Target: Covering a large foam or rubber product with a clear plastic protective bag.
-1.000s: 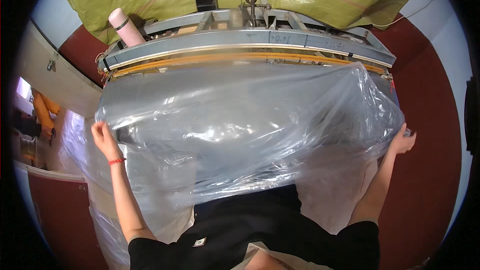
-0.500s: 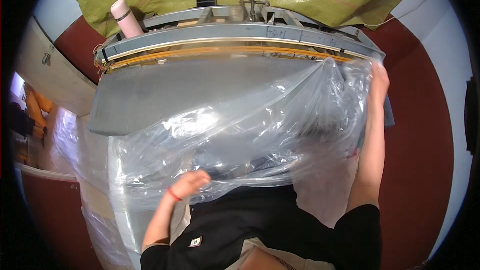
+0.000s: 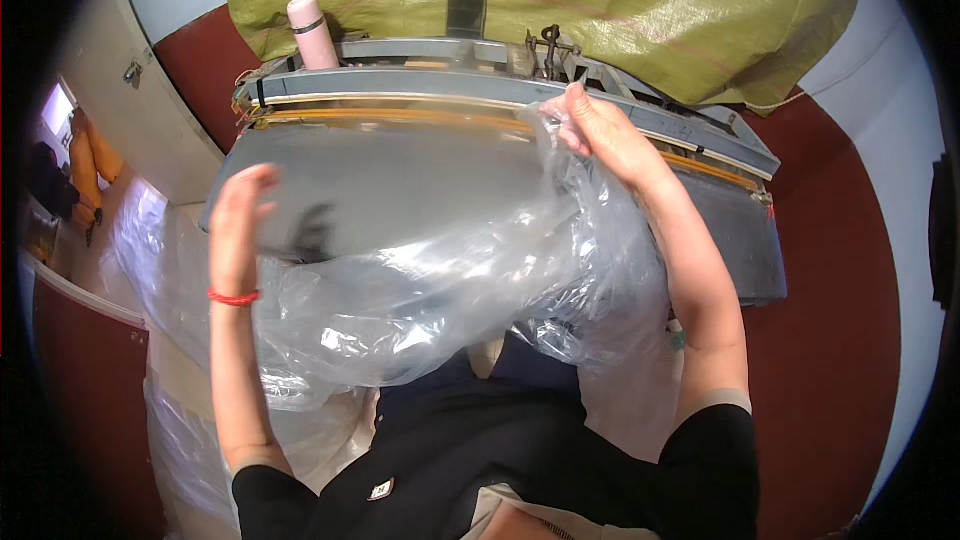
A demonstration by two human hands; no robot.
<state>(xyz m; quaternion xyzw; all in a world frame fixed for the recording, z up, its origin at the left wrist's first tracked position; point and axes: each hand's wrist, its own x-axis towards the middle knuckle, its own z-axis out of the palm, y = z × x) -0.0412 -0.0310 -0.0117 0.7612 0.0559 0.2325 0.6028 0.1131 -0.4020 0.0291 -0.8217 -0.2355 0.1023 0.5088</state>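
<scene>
A large clear plastic sheet [image 3: 430, 290] is bunched up over the grey machine table [image 3: 400, 180] in front of me. My right hand [image 3: 600, 130] pinches the upper edge of the sheet near the machine's yellow-lined sealing bar [image 3: 400, 120], far centre-right. My left hand [image 3: 240, 220], with a red band at the wrist, is raised at the left edge of the sheet, fingers curled; whether it grips the plastic I cannot tell.
A pink bottle [image 3: 312, 32] stands on the machine's back left. An olive tarp [image 3: 560, 0] hangs behind. More clear plastic [image 3: 170, 270] lies piled at lower left. A dark red floor [image 3: 840, 320] lies to the right, and a doorway [image 3: 70, 160] opens at far left.
The sheet was spread wide between both hands, then gathered. My right hand carried its edge up to the sealing bar and leftward; my left hand dropped low, then rose again at the left.
</scene>
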